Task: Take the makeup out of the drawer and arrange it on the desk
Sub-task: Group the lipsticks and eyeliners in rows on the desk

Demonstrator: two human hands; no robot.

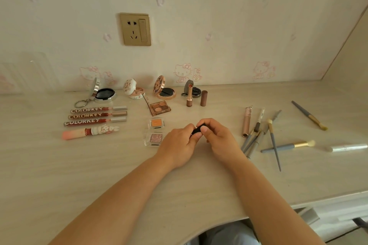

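While both hands meet over the middle of the surface [199,175], most of the makeup already lies arranged on it. At the far left, three lip gloss tubes [97,115] lie in parallel, with a pink tube [90,132] just below them. Behind them stand four open compacts [104,93] in a row along the wall. Near the centre lie a brown eyeshadow palette [160,108] and two small square eyeshadow pans [156,130], just beside the left hand.

The left hand [180,145] and the right hand [217,137] both pinch one small dark object [199,128], probably a lipstick; their fingers are curled around it, and most of it is hidden. I judge that the person is pulling its cap off or pushing it on, but I cannot tell which. Behind the hands stands an open lipstick [189,96] with its brown cap [204,98] upright beside it.

To the right, the brushes and pencils [258,135] lie crossed in a loose pile, not yet ordered.

What may go wrong: if the cap comes off suddenly, a hand could jerk sideways into the eyeshadow pans. Also, the standing lipstick may easily fall if a hand reaches past it.
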